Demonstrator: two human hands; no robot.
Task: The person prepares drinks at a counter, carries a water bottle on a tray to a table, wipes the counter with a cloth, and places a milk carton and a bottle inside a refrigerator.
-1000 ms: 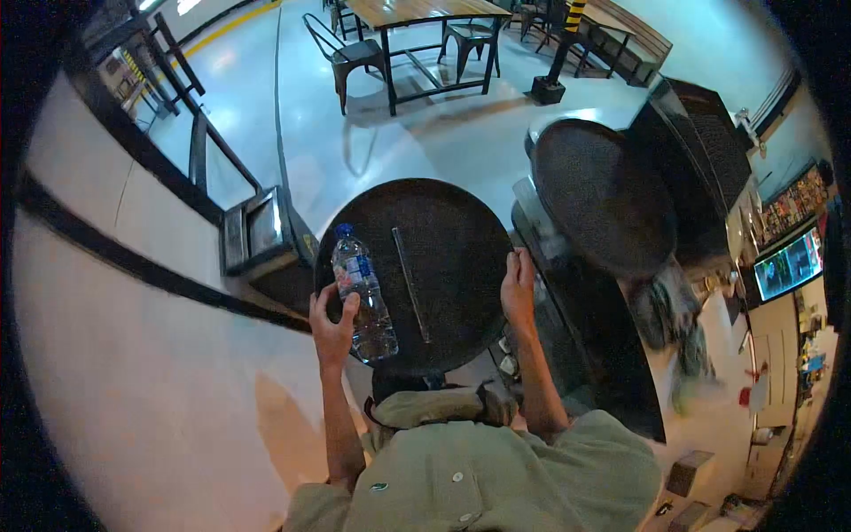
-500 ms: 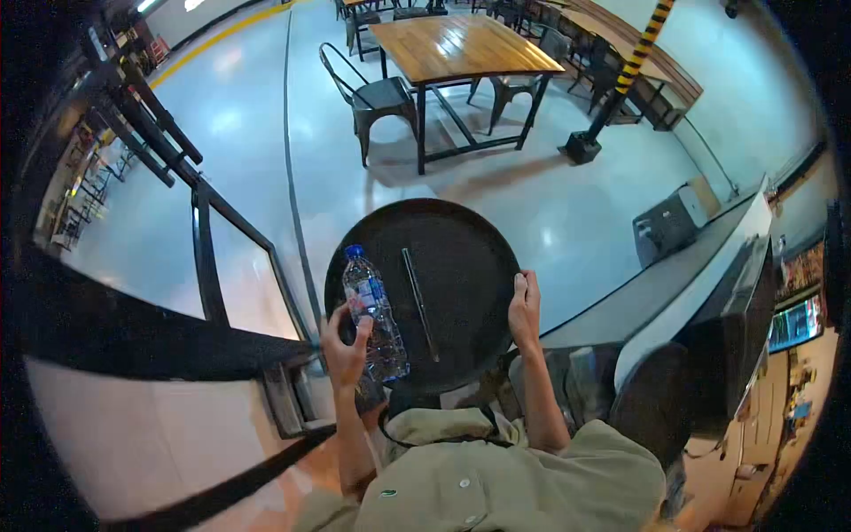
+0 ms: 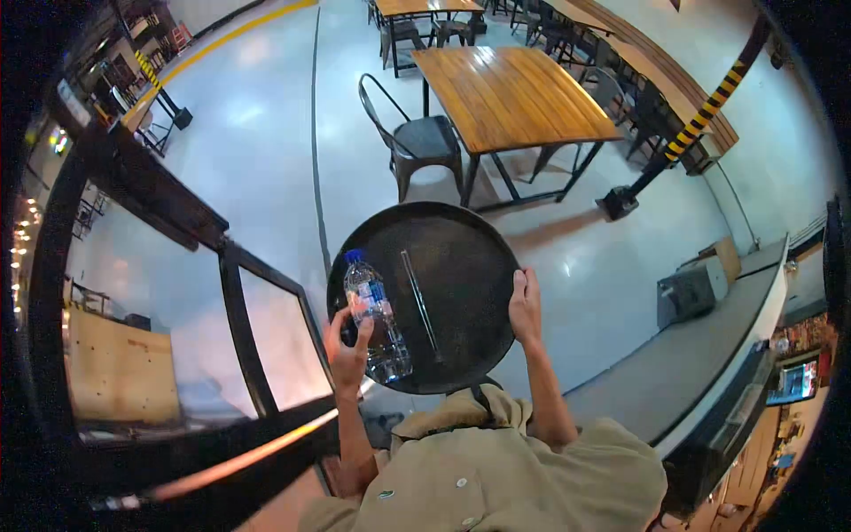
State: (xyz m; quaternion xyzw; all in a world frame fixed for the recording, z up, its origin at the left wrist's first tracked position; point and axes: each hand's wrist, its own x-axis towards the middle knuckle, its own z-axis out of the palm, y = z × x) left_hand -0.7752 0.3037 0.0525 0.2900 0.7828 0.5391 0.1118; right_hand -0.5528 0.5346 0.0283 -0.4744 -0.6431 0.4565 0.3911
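Note:
I carry a round black serving tray (image 3: 470,293) level in front of my body. My left hand (image 3: 347,346) is closed at its left rim, the thumb and a finger against a clear plastic water bottle (image 3: 377,319). Blue-capped and labelled, the bottle lies on its side on the tray, cap pointing away from me. Beside it lies a thin straw (image 3: 419,301), seemingly in a clear wrapper. On the opposite rim, my right hand (image 3: 526,306) is closed around the edge, thumb on top. The fingers under the tray are hidden.
Ahead stands a wooden table (image 3: 514,97) with a metal chair (image 3: 421,142) at its near left. A striped post (image 3: 700,120) rises at the right, above a dark box-like object (image 3: 687,297). A black-framed glass panel (image 3: 275,328) is close on my left, a counter (image 3: 718,355) on my right.
I have moved forward: the table, chair and post appear nearer and lower in view. The glass panel on the left has shifted. Both hands keep their hold, with bottle and straw nearly unmoved on the tray.

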